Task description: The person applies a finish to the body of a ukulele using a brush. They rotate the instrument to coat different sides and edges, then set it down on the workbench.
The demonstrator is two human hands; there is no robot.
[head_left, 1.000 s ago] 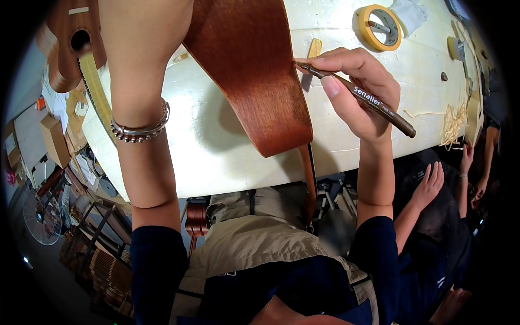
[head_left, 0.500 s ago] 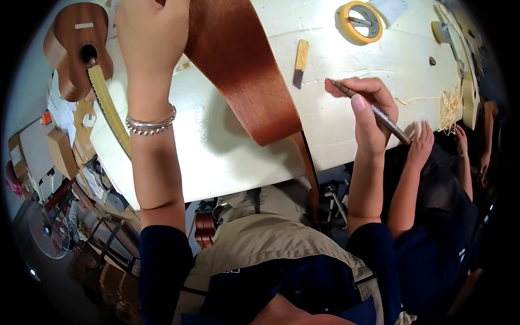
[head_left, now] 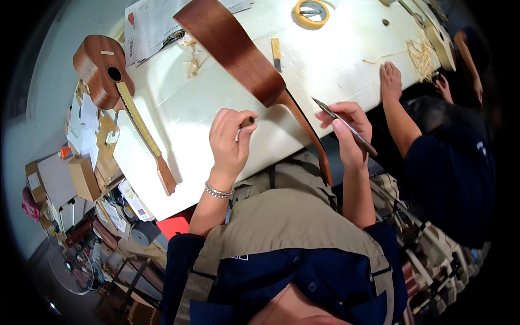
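Note:
A reddish-brown ukulele stands on its edge on the white table, its neck reaching toward my body. Left of that neck, my left hand pinches a small dark cylindrical piece that looks like a pen cap. My right hand, on the neck's other side, grips a slim dark marker pen with its pointed tip up and leftward. Neither hand visibly touches the ukulele. A second ukulele lies at the left with its soundhole up and a light strip along its neck.
Beyond the ukulele lie a wooden-handled blade and a yellow tape roll. Papers cover the far left. A co-worker's hand rests on the right table edge, near pale shavings. A cardboard box stands left.
My left hand has come away from the ukulele's far part, back toward my body, and the dark piece now shows in its fingers. The right hand still holds the marker pen. The view has shifted.

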